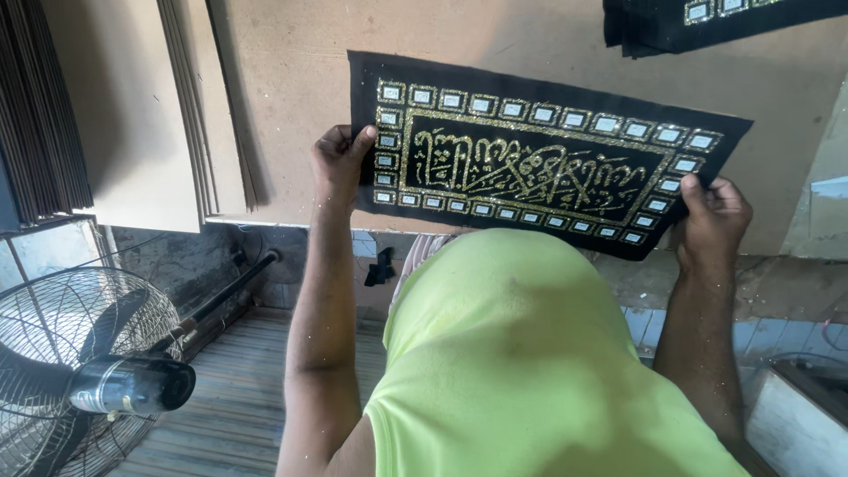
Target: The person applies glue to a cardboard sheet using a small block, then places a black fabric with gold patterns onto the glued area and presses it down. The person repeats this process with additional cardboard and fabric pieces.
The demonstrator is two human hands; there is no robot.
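On the brown table (291, 106), near the middle of the frame, lies a black cloth (539, 155) with shiny gold writing and little squares. The left hand (340, 163) pinches its left edge, and the right hand (714, 216) pinches its right corner. More black cloths (654, 26) sit stacked at the upper right, and a fan (79, 353) stands at the lower left.

Single view only, from a camera worn on the person's head. It faces steeply down over the chest and along both forearms, close to the hands. The upper frame takes in the brown worktop (291, 106); the lower left reaches the floor and a standing fan (84, 353). No second view overlaps it.
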